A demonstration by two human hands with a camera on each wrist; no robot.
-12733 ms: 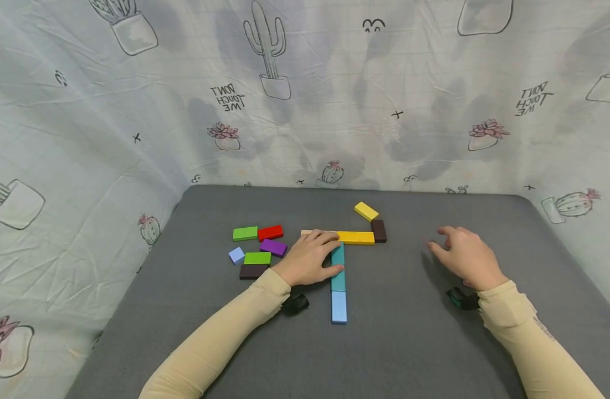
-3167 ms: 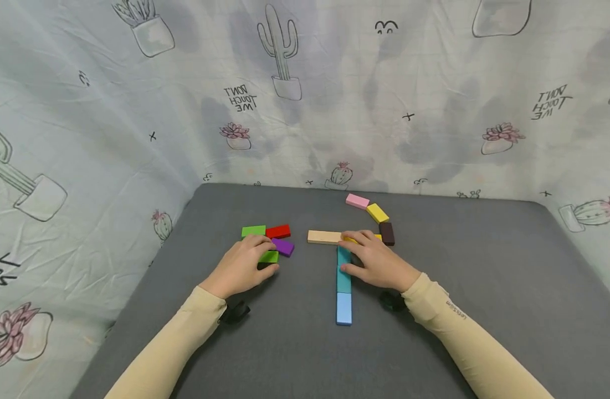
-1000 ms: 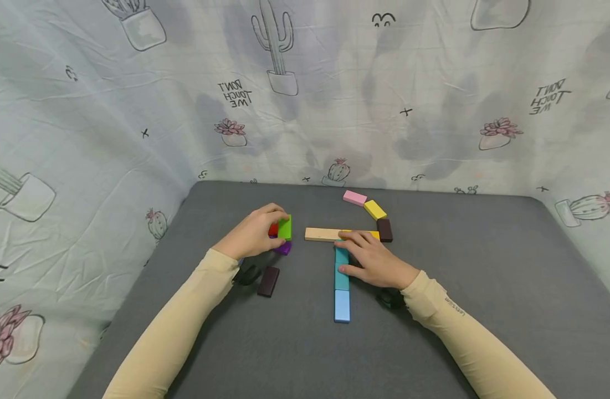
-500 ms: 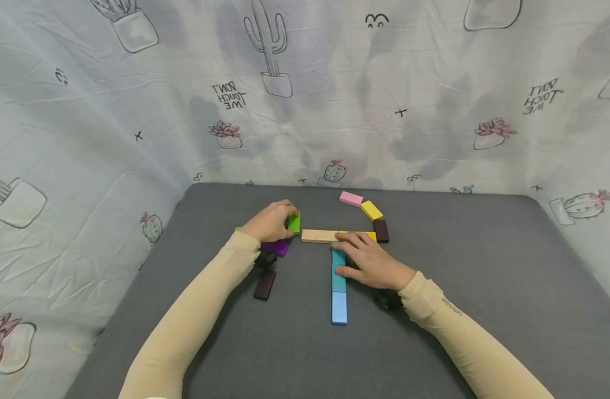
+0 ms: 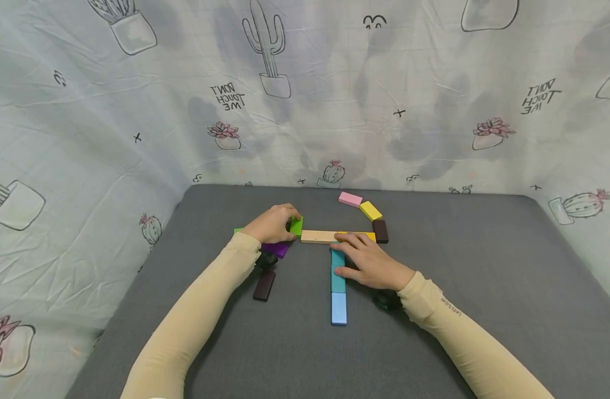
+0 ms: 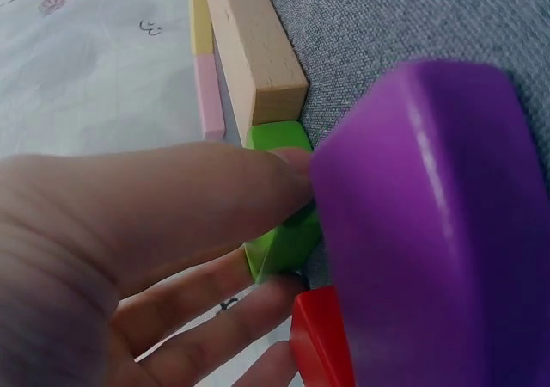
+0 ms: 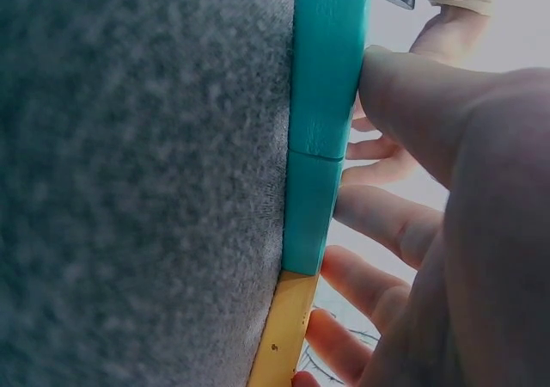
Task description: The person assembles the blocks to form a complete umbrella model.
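Tbl [image 5: 265, 354]: grn blk [image 5: 297, 226] in L fingers [image 6: 236, 318]

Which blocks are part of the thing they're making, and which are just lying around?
Probably part:
green block, pinched by the left hand
wooden block
orange block
dark block beside it
teal blocks, touched by the right hand
blue block
yellow block
pink block

Seem just lying around:
purple block
red block
other green block
lone dark block

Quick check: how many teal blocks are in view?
2, end to end: one teal block against the yellow block, the other teal block against the light blue block. The right hand partly covers both; others could be hidden.
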